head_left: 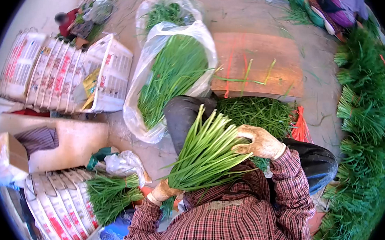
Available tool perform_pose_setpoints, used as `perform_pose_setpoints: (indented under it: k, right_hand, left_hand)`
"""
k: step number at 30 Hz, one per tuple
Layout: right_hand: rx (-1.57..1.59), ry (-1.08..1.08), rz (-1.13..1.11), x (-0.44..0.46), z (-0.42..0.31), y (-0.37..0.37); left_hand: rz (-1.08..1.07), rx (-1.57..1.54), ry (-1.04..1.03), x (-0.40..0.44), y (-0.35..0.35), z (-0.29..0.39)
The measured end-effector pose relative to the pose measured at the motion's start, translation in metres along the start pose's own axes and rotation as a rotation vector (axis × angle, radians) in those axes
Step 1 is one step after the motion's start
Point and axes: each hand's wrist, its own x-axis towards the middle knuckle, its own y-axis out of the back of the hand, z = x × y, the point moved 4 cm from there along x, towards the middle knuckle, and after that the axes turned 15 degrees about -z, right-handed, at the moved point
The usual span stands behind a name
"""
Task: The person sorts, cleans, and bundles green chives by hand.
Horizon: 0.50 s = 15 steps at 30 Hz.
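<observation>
A thick bunch of garlic chives (pixel 208 152) lies slantwise over my lap, its pale stem ends fanned out at the top and right. My left hand (pixel 165 192), in a soiled pale glove, is closed around the lower, leafy part of the bunch. At the right edge of the stem ends is my right hand (pixel 262 142), gloved too. Its thumb and fingers curve apart beside the stems; whether the fingertips touch them I cannot tell. Behind the bunch, more loose chives (pixel 255 115) lie in front of a wooden board (pixel 259 64).
Red-orange ties (pixel 301 127) hang by my right knee. Ahead stands a clear plastic bag (pixel 132 116) full of chives. White crates (pixel 110 76) are stacked on the left. Tied chive bundles (pixel 360 145) line the right side. Other people (pixel 338 14) sit farther off.
</observation>
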Motion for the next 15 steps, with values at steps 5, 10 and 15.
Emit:
perform_pose_setpoints:
  k: [5,10,15]
  right_hand:
    - [0.19,-0.251,-0.138,0.003,-0.005,0.003]
    - [-0.019,-0.077,-0.131,0.004,-0.006,-0.001]
    - [0.145,-0.142,0.011,0.014,0.002,-0.001]
  left_hand:
    - [-0.028,-0.244,0.06,-0.003,-0.006,0.011]
    - [-0.1,-0.138,0.014,0.003,-0.008,0.015]
    - [-0.469,-0.533,-0.178,0.012,-0.002,-0.012]
